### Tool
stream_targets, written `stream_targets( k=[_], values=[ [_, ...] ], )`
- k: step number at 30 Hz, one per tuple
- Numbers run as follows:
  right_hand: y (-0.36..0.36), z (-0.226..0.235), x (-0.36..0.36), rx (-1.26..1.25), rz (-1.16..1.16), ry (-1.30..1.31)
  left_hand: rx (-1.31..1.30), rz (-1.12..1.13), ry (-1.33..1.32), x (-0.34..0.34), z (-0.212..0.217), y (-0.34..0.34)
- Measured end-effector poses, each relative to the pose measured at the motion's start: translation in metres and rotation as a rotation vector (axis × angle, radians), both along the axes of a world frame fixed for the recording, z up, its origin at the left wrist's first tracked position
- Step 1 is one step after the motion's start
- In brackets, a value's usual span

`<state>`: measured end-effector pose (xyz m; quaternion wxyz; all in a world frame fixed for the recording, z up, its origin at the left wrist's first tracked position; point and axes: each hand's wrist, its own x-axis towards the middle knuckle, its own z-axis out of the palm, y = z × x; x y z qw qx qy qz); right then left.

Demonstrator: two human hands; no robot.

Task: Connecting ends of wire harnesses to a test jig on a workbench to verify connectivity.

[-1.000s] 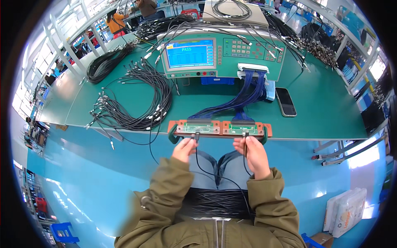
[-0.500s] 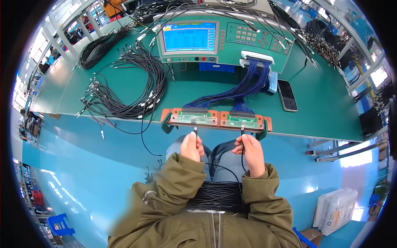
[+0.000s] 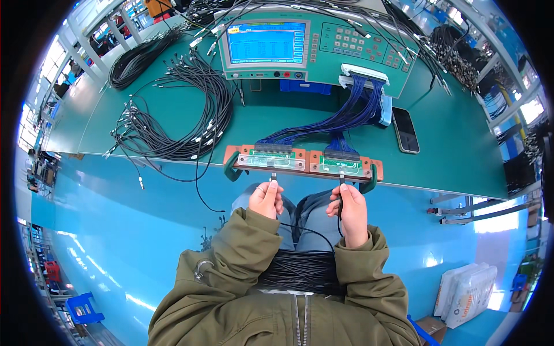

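Observation:
My left hand (image 3: 266,200) pinches a small black cable plug (image 3: 274,176) by its end, right at the front edge of the left test board (image 3: 271,162). Whether that plug sits in the socket I cannot tell. In my right hand (image 3: 353,212) is another black cable plug (image 3: 342,179), its tip meeting the front edge of the right test board (image 3: 340,168). From the right hand a black cable (image 3: 339,222) hangs down toward my lap. A thick bundle of black cables (image 3: 297,271) lies across my lap.
Blue wires (image 3: 346,118) link both boards to a green tester (image 3: 360,49) with a lit screen (image 3: 267,43). Coiled black cables (image 3: 190,138) spread over the table's left, some hanging past its edge. A phone (image 3: 405,130) lies at right. Green clamps (image 3: 232,167) flank the boards.
The tester's screen shows a different picture, with a greenish bar along its top. My left hand has shifted slightly left and turned a little; both hands keep their plugs at the boards.

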<state>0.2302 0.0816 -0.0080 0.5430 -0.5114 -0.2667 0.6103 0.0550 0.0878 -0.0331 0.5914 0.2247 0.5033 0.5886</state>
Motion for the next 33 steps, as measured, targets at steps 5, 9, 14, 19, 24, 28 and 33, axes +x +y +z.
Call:
stream_targets(
  k=[5, 9, 14, 19, 24, 28, 33],
  values=[
    [0.004, 0.004, -0.003, -0.015, -0.037, 0.064, 0.020, -0.006, 0.033, -0.004, -0.003, 0.006],
    [0.007, 0.005, 0.001, -0.043, -0.004, 0.054, 0.033, -0.001, 0.083, -0.006, -0.006, 0.012],
    [0.007, 0.006, 0.005, -0.056, 0.053, -0.016, 0.022, 0.028, 0.125, -0.006, -0.004, 0.014],
    [0.007, 0.004, 0.005, -0.025, 0.050, -0.033, 0.017, 0.040, 0.144, -0.006, -0.003, 0.014],
    [0.007, 0.000, 0.005, -0.001, 0.055, -0.036, 0.018, 0.045, 0.152, -0.006, -0.002, 0.014],
    [0.006, -0.001, 0.005, 0.006, 0.051, -0.029, 0.023, 0.043, 0.163, -0.007, -0.005, 0.016],
    [0.006, -0.003, 0.010, -0.002, 0.053, -0.077, -0.004, 0.035, 0.162, -0.009, 0.001, 0.017]
  ],
)
